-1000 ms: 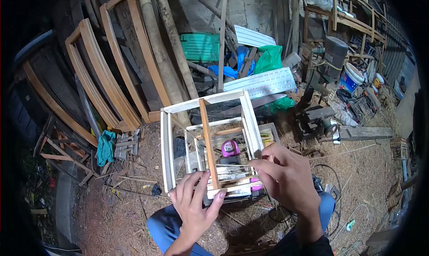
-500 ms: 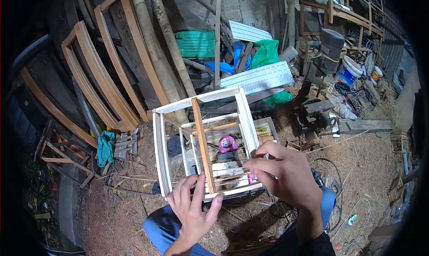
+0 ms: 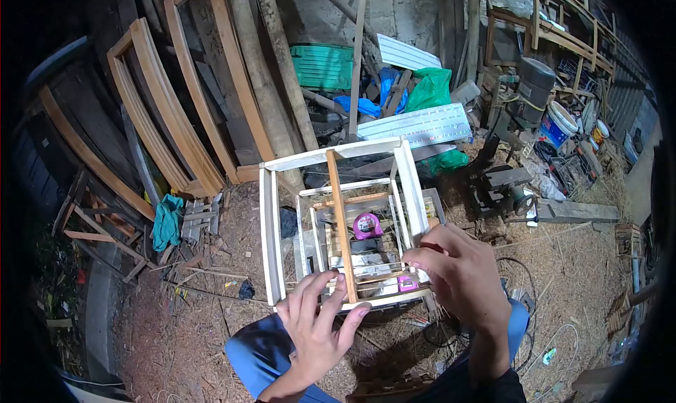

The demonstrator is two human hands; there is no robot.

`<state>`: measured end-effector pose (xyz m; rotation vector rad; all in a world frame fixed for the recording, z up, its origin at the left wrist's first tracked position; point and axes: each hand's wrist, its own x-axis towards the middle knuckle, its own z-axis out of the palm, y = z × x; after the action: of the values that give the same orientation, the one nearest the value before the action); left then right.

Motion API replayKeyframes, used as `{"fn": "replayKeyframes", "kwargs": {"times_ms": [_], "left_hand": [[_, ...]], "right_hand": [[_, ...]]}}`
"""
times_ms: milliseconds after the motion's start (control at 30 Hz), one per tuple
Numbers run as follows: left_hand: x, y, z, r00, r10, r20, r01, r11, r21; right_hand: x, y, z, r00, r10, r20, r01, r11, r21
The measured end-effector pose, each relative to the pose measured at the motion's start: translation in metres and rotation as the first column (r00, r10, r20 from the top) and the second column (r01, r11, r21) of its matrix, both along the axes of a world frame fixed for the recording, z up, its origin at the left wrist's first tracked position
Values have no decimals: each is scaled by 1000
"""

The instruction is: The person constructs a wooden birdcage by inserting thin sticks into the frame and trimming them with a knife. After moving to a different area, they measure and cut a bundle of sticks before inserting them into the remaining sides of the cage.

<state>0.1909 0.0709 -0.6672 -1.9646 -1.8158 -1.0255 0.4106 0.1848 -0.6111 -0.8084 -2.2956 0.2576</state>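
A white-painted wooden frame (image 3: 268,227) stands in front of my knees, with a bare wooden strip (image 3: 339,220) running from its far rail to its near rail. My left hand (image 3: 320,325) rests at the near rail beside the strip's near end, fingers spread and thumb stretched out. Over the frame's right side, my right hand (image 3: 458,273) is closed in a pinch; whatever sits between its fingertips is too small to make out. Through the frame I see a pink tape measure (image 3: 366,225) and, lower, another pink object (image 3: 407,283) partly hidden by the frame.
Wooden door-like frames (image 3: 158,107) lean at the left. Behind lie a green plastic crate (image 3: 322,66), white panels (image 3: 415,125) and green bags (image 3: 431,87). A paint bucket (image 3: 558,121) and a dark bench tool (image 3: 503,185) stand right. Shavings cover the ground (image 3: 190,332).
The whole scene has shifted slightly to the right in view as my head turned. Both hands keep nearly the same places at the frame, the right still pinched.
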Motion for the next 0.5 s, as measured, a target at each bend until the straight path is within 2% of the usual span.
{"fn": "replayKeyframes", "kwargs": {"times_ms": [133,433,500], "left_hand": [[0,-2,1,1000,-8,15,8,1000,-2],[3,2,0,1000,1,17,-1,1000,-1],[6,4,-3,1000,9,20,-9,1000,-1]], "right_hand": [[-2,4,-2,999,31,-10,-30,999,33],[-8,4,-6,999,-55,-1,54,996,75],[-10,7,-5,997,-64,-41,70,982,175]]}}
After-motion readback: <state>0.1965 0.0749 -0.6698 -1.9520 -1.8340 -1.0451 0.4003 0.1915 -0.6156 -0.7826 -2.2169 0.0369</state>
